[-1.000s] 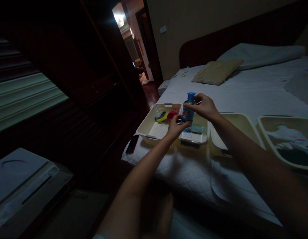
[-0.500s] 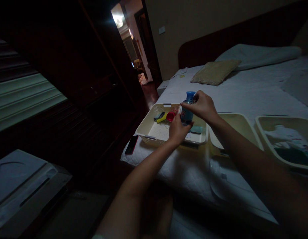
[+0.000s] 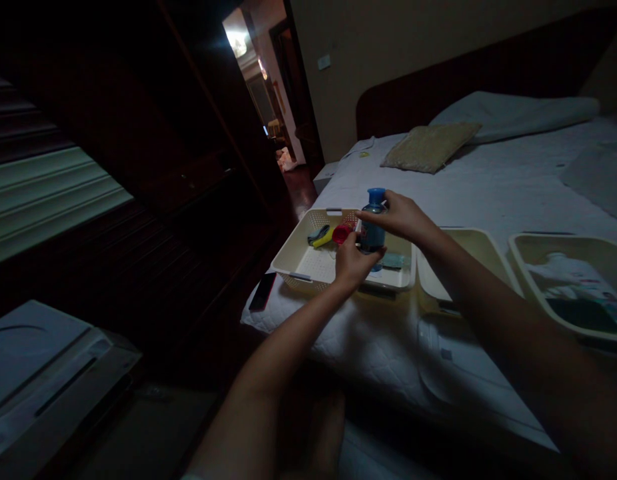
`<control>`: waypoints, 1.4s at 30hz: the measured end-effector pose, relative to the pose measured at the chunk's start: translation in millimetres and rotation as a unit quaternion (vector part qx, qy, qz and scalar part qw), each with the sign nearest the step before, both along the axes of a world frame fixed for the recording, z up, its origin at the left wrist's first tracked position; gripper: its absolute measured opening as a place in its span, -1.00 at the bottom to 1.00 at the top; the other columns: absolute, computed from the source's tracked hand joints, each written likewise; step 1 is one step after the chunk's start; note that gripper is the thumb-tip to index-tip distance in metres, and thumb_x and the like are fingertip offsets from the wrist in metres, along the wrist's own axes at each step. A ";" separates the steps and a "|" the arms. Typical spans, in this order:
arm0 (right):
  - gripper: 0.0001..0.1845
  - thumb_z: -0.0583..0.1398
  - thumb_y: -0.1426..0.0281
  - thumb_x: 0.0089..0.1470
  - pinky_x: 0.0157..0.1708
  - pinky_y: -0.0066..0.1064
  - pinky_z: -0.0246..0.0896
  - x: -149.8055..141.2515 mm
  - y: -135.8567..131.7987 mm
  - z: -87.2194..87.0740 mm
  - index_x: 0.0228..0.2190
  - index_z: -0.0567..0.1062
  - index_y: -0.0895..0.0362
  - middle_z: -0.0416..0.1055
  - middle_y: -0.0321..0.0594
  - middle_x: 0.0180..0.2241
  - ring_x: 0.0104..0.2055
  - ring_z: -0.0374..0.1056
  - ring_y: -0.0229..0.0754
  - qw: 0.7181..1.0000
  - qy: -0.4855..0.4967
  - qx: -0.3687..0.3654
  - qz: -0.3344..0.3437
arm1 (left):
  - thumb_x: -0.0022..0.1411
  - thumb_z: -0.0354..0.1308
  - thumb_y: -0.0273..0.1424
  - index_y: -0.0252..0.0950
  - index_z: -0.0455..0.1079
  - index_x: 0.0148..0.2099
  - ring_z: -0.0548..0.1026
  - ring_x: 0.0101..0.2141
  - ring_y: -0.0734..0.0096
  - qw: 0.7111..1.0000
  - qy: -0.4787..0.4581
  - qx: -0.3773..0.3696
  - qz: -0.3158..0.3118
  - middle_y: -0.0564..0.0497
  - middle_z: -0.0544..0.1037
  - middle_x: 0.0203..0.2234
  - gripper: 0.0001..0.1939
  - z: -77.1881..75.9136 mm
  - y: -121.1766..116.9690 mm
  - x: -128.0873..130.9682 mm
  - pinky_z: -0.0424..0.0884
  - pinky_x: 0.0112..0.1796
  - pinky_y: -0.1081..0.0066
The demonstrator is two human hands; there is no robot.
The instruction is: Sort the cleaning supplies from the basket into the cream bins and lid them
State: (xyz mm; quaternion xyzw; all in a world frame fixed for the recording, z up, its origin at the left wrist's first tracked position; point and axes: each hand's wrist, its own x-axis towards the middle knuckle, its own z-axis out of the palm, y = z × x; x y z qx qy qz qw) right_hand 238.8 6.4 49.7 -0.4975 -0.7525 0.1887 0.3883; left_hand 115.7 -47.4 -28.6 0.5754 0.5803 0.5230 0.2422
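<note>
A blue plastic bottle (image 3: 372, 230) with a blue cap stands nearly upright above a cream plastic basket (image 3: 293, 275). My right hand (image 3: 403, 217) grips it around the shoulder from the right. My left hand (image 3: 356, 267) cups its lower part from the near side, and a red plastic piece (image 3: 341, 234) sits just past those fingers. Whether that piece touches the hand is hidden. A yellow and dark blue item (image 3: 321, 236) lies in the basket, and a pale green packet (image 3: 394, 261) lies at its right end.
The basket rests on a white quilted bed (image 3: 368, 333). A black phone (image 3: 262, 292) lies left of it. Two more cream baskets (image 3: 463, 263) (image 3: 563, 257) sit to the right, one holding papers. Dark wardrobe doors stand at left.
The blue bottle has swung from a slight tilt to nearly upright and shifted a little left. Both hands have stayed on it, and the red piece has stayed nearly in place.
</note>
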 end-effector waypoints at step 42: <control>-0.84 0.34 0.37 -0.03 -0.37 -0.45 0.39 21.0 -1.3 5.6 -0.39 0.50 0.18 0.50 -0.14 -0.35 -0.42 0.41 -0.29 0.896 0.283 -0.313 0.136 | -0.06 0.13 -0.34 -0.35 0.44 -0.26 0.52 -0.39 0.27 0.875 -0.376 -0.218 -0.211 -0.04 0.58 -0.45 -0.72 27.6 -9.2 5.7 0.41 -0.25 0.27</control>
